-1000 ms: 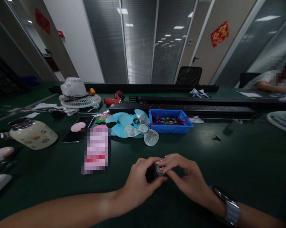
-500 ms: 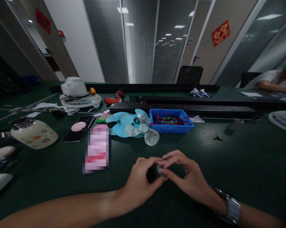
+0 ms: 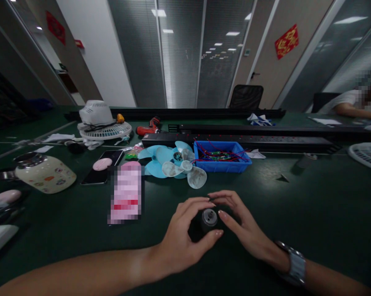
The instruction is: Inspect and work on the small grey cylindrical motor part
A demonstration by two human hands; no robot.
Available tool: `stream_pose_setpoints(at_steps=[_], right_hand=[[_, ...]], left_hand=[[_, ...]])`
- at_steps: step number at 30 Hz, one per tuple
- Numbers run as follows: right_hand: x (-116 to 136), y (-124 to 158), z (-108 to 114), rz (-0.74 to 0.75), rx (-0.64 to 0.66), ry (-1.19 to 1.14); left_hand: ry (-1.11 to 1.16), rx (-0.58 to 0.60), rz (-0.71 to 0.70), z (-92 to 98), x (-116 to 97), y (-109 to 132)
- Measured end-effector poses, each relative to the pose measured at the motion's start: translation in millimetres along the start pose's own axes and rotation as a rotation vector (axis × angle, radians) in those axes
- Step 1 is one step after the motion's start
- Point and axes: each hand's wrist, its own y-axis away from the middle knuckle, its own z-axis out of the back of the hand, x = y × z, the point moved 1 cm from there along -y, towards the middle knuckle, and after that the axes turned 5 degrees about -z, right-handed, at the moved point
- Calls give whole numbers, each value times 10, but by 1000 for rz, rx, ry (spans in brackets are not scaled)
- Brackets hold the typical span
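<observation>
A small dark cylindrical motor (image 3: 209, 220) stands upright on the green tabletop, its round silver end facing up with a stub and small holes in it. My left hand (image 3: 185, 234) curves around the motor from the left, thumb in front and fingers behind, with gaps showing beside it. On the other side, my right hand (image 3: 242, 224) is held with thumb and fingers apart, off the motor. The fingertips of both hands nearly meet behind it. A watch (image 3: 293, 263) is on my right wrist.
Beyond my hands lie pale blue fan blades (image 3: 163, 158) and a blue bin (image 3: 224, 164) of wires and circuit boards. A phone (image 3: 100, 168), a vacuum flask (image 3: 46, 172), a red drill (image 3: 148, 127) and a fan (image 3: 103, 129) are leftward. A person's arm (image 3: 351, 110) shows far right.
My right fingers have come off the motor's top and spread apart. My left thumb and fingers have opened wider, so the silver end is now uncovered.
</observation>
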Motion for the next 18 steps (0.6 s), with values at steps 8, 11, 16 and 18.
stream_pose_setpoints(at_steps=[8,11,16,18], right_hand=[[32,27,10,17,299,-82],[25,26,-34,38,260,26],[19,5,-102,38,194,106],[18,-4,-109,19,197,92]], left_hand=[[34,-36,51,0,36,-51],[41,-69,46,-7,55,-73],[49,-123,56,-26,60,-88],[56,-123,76,-25,44,-103]])
